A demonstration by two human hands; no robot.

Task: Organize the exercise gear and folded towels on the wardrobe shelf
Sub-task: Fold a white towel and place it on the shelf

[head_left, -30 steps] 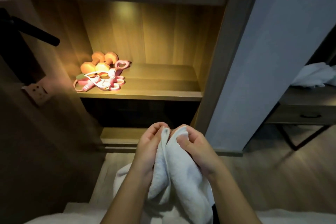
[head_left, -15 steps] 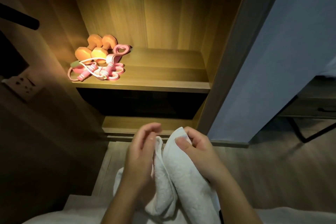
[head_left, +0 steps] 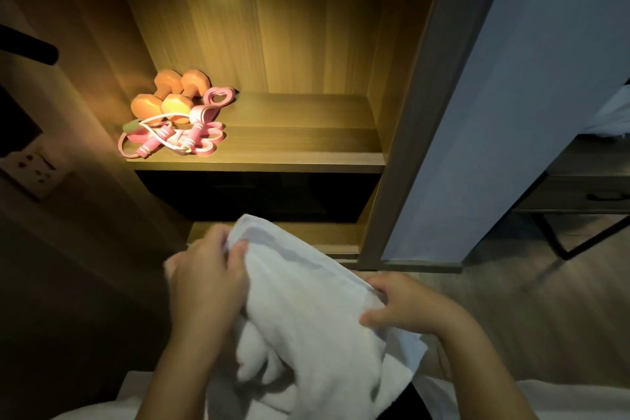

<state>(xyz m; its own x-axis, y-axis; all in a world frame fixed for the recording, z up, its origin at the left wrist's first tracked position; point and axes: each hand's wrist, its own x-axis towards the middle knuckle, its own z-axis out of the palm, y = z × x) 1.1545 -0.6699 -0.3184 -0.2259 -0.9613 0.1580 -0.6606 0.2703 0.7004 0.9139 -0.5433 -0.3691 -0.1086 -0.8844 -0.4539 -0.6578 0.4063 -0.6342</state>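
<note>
A white towel (head_left: 306, 310) is spread between my two hands, low in front of the wardrobe. My left hand (head_left: 208, 283) pinches its upper left corner and my right hand (head_left: 405, 307) grips its right edge. On the lit wooden shelf (head_left: 289, 147), at its left end, lie two orange dumbbells (head_left: 170, 95) and a tangle of pink skipping rope and resistance bands (head_left: 177, 136). The right part of that shelf is bare wood.
The wardrobe's open door (head_left: 511, 95) stands to the right of the shelf. A wall socket (head_left: 32, 167) sits on the left panel. A dark desk (head_left: 579, 187) with white cloth on it is at the far right. White bedding (head_left: 562, 399) lies along the bottom edge.
My hands have moved apart and drawn the bunched towel open between them. The right hand slid to the right along the edge. The view has dropped closer to the shelf.
</note>
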